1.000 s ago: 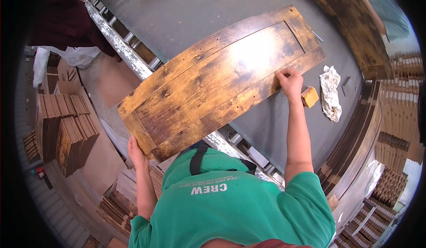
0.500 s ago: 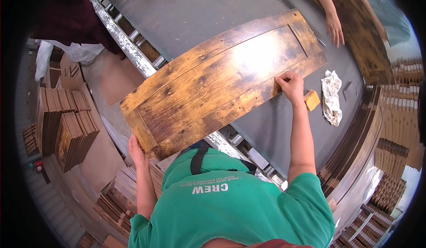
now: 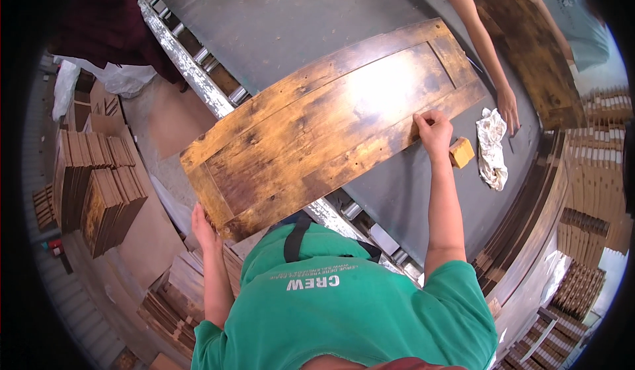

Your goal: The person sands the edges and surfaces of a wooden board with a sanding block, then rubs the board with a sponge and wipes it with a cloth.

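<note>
A long brown wooden panel [image 3: 284, 152] with a recessed middle and dark mottled stain lies slantwise before me, its near left end jutting past the table edge. My left hand [image 3: 206, 230] grips the panel's near left corner, fingers along the end edge and partly hidden. Above the panel's right long edge, my right hand [image 3: 434, 132] is closed in a pinch, thumb and forefinger at the surface; whatever is between them is too small to make out. Close by that hand sits a yellow sponge-like block [image 3: 461, 152]. A crumpled, stained white cloth [image 3: 491, 148] lies farther right.
A co-worker's hand [image 3: 508, 109] reaches to a small dark piece [image 3: 514, 144] beside the cloth. Another wooden panel [image 3: 529, 46] stands along the far right. Metal rollers [image 3: 237, 95] border the grey table [image 3: 278, 13]. Stacked boards [image 3: 109, 198] stand at left.
The co-worker's hand has moved nearer to me, down past the cloth to the small dark piece. My right hand has shifted very slightly; the panel stays nearly in place.
</note>
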`<act>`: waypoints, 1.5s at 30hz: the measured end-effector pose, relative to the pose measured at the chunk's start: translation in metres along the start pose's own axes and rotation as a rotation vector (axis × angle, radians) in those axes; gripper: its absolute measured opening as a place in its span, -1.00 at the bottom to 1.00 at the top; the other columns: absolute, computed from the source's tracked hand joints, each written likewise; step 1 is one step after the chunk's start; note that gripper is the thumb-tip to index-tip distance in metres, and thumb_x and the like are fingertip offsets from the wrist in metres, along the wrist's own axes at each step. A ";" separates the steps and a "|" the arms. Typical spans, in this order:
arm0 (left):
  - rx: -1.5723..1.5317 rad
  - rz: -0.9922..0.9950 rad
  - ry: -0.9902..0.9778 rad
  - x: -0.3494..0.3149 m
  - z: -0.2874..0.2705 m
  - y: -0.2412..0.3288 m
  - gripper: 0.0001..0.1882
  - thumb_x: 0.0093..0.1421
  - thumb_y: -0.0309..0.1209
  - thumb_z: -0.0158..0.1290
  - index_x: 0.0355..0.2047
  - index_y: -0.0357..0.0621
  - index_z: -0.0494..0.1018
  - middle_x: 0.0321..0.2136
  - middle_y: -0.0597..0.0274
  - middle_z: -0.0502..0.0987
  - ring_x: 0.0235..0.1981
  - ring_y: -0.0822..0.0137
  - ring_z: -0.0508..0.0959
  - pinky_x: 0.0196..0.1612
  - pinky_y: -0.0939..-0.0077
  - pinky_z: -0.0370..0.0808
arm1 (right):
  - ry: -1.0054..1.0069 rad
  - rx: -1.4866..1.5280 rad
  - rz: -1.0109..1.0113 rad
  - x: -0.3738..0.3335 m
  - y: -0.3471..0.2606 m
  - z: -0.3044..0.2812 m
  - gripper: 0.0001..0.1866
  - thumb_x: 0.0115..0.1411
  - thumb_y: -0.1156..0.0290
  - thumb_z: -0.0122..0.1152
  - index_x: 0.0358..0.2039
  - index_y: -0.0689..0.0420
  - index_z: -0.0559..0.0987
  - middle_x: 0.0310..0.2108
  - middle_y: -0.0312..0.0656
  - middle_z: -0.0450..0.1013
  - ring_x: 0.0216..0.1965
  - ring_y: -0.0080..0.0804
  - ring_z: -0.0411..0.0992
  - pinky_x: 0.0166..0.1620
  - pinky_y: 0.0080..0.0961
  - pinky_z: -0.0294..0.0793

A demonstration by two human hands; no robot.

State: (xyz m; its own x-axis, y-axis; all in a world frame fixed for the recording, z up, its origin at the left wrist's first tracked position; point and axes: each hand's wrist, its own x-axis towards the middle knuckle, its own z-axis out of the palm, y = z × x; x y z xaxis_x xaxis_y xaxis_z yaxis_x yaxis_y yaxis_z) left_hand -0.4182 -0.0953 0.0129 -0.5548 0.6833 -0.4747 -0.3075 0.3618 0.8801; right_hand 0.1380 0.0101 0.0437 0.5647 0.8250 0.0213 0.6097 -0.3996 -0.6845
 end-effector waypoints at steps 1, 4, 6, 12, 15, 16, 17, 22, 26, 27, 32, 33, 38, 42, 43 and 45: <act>-0.013 -0.011 0.002 -0.002 0.000 0.002 -0.62 0.31 -0.20 -0.05 -0.02 -0.25 0.37 -0.18 0.20 0.51 -0.20 0.38 0.51 -0.12 0.49 0.45 | -0.041 0.017 -0.127 -0.004 -0.004 0.003 -0.83 -0.08 0.38 0.37 -0.59 0.20 0.58 -0.54 -0.13 0.49 -0.44 -0.24 0.43 -0.31 -0.39 0.43; -0.010 -0.018 0.011 0.005 -0.005 -0.005 -0.62 0.31 -0.20 -0.06 -0.03 -0.24 0.37 -0.19 0.21 0.51 -0.21 0.38 0.52 -0.14 0.49 0.45 | -0.207 -0.039 -0.398 -0.019 -0.025 0.002 -0.81 -0.13 0.36 0.39 -0.65 0.18 0.58 -0.57 -0.15 0.47 -0.38 -0.23 0.37 -0.26 -0.37 0.39; 0.001 -0.024 0.004 0.004 -0.003 0.000 -0.63 0.31 -0.20 -0.06 -0.03 -0.24 0.37 -0.20 0.21 0.51 -0.22 0.38 0.52 -0.15 0.48 0.46 | -0.213 -0.068 -0.393 -0.022 -0.025 0.005 -0.76 -0.14 0.29 0.42 -0.68 0.17 0.57 -0.59 -0.16 0.46 -0.39 -0.20 0.37 -0.26 -0.36 0.38; 0.009 -0.053 -0.017 -0.003 0.002 0.005 -0.62 0.31 -0.14 -0.08 -0.08 -0.21 0.39 -0.30 0.28 0.50 -0.34 0.46 0.50 -0.31 0.57 0.43 | 0.485 -0.496 -0.302 0.027 0.033 -0.024 -0.87 0.07 0.29 0.22 -0.48 0.05 0.57 -0.35 -0.17 0.49 -0.24 -0.10 0.39 -0.16 -0.15 0.35; 0.003 -0.077 0.003 -0.004 -0.011 0.001 -0.61 0.30 -0.09 -0.08 -0.11 -0.16 0.41 -0.49 0.43 0.40 -0.53 0.59 0.38 -0.52 0.69 0.29 | 0.638 -0.559 -0.292 0.014 0.079 -0.062 -0.68 0.03 0.40 0.18 -0.15 0.07 0.53 -0.13 -0.03 0.44 -0.09 -0.08 0.38 -0.01 -0.19 0.33; 0.012 -0.085 -0.001 -0.003 -0.018 -0.003 -0.61 0.30 -0.06 -0.08 -0.13 -0.13 0.41 -0.59 0.51 0.32 -0.62 0.65 0.29 -0.62 0.73 0.18 | 0.693 -0.601 -0.226 0.003 0.094 -0.069 -0.63 0.04 0.37 0.20 -0.09 0.09 0.52 -0.09 0.02 0.42 -0.06 -0.07 0.37 0.02 -0.21 0.32; 0.011 -0.087 -0.009 0.000 -0.021 -0.007 -0.61 0.30 -0.06 -0.08 -0.13 -0.13 0.41 -0.59 0.51 0.32 -0.62 0.65 0.29 -0.62 0.73 0.18 | 0.663 -0.489 -0.138 -0.009 0.111 -0.080 -0.60 0.07 0.32 0.20 -0.04 0.11 0.49 -0.09 0.05 0.42 -0.03 -0.07 0.35 0.05 -0.21 0.30; 0.001 -0.134 0.018 -0.006 -0.013 -0.004 -0.58 0.29 -0.01 -0.07 -0.13 -0.12 0.43 -0.67 0.57 0.18 -0.70 0.66 0.15 -0.68 0.74 0.04 | 0.394 0.026 0.339 -0.061 0.110 -0.097 -0.40 0.17 0.01 0.14 0.06 0.20 0.41 -0.05 0.11 0.40 -0.15 -0.08 0.44 -0.04 -0.27 0.39; -0.025 -0.171 -0.053 -0.005 -0.022 -0.006 -0.54 0.28 0.01 -0.06 -0.12 -0.16 0.42 -0.68 0.56 0.18 -0.70 0.67 0.15 -0.68 0.74 0.04 | 0.400 0.016 0.313 -0.058 0.107 -0.087 -0.35 0.17 -0.06 0.12 0.06 0.23 0.39 -0.08 0.12 0.43 -0.11 -0.10 0.46 -0.03 -0.35 0.40; -0.043 -0.157 -0.051 -0.009 -0.024 -0.007 -0.55 0.28 0.01 -0.06 -0.15 -0.16 0.42 -0.68 0.56 0.18 -0.69 0.67 0.15 -0.68 0.74 0.05 | 0.410 0.013 0.330 -0.058 0.108 -0.089 -0.35 0.17 -0.06 0.12 0.06 0.23 0.39 -0.08 0.12 0.43 -0.11 -0.10 0.46 -0.03 -0.35 0.40; -0.084 -0.118 0.027 -0.016 -0.029 -0.024 -0.58 0.27 0.00 -0.04 -0.24 -0.15 0.41 -0.68 0.54 0.19 -0.69 0.66 0.15 -0.66 0.74 0.08 | 0.336 -0.198 0.362 -0.043 0.065 -0.088 -0.16 0.04 -0.20 0.19 0.10 0.27 0.34 -0.10 0.19 0.44 -0.04 -0.01 0.43 0.04 -0.27 0.36; -0.100 -0.128 -0.001 -0.016 -0.030 -0.026 -0.60 0.27 -0.01 -0.04 -0.28 -0.13 0.40 -0.67 0.53 0.19 -0.69 0.66 0.15 -0.65 0.75 0.09 | 0.307 -0.318 0.312 -0.040 0.063 -0.086 -0.11 -0.02 -0.21 0.23 0.11 0.26 0.32 -0.10 0.23 0.42 -0.01 0.05 0.40 0.05 -0.24 0.35; -0.127 -0.116 0.016 -0.014 -0.037 -0.035 -0.55 0.27 0.01 -0.06 -0.22 -0.18 0.40 -0.65 0.51 0.18 -0.67 0.66 0.16 -0.66 0.76 0.09 | 0.293 -0.361 0.213 -0.030 0.094 -0.087 -0.21 0.03 -0.07 0.26 0.09 0.29 0.32 -0.10 0.17 0.44 -0.07 0.01 0.45 -0.03 -0.25 0.44; -0.063 -0.114 0.012 -0.005 -0.053 -0.027 -0.42 0.28 0.05 -0.11 -0.01 -0.27 0.33 -0.50 0.34 0.39 -0.59 0.57 0.31 -0.52 0.70 0.27 | 0.028 1.052 0.367 -0.036 0.075 -0.097 -0.48 0.16 0.23 0.17 0.08 0.21 0.36 -0.13 -0.16 0.46 -0.16 -0.31 0.48 -0.22 -0.43 0.53; -0.081 -0.072 0.068 -0.001 -0.055 -0.028 -0.38 0.29 0.06 -0.12 0.05 -0.29 0.30 -0.43 0.25 0.45 -0.54 0.52 0.37 -0.46 0.66 0.34 | -0.063 1.227 0.401 -0.038 0.070 -0.095 -0.48 0.17 0.23 0.14 0.10 0.17 0.35 -0.10 -0.18 0.45 -0.16 -0.30 0.47 -0.21 -0.42 0.53; -0.085 -0.058 0.075 -0.002 -0.044 -0.016 -0.37 0.29 0.05 -0.11 0.06 -0.30 0.29 -0.37 0.17 0.47 -0.51 0.47 0.40 -0.41 0.60 0.37 | -0.256 1.494 0.338 -0.046 0.050 -0.094 -0.51 0.21 0.25 0.02 0.16 0.01 0.31 -0.03 -0.22 0.40 -0.13 -0.28 0.43 -0.16 -0.41 0.50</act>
State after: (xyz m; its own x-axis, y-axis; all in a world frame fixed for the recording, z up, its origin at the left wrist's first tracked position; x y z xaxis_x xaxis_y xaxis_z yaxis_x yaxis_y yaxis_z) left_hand -0.4455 -0.1305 -0.0008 -0.5891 0.6123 -0.5273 -0.4035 0.3425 0.8485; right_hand 0.1946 -0.0858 0.0770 0.3550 0.8878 -0.2928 -0.6991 0.0442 -0.7136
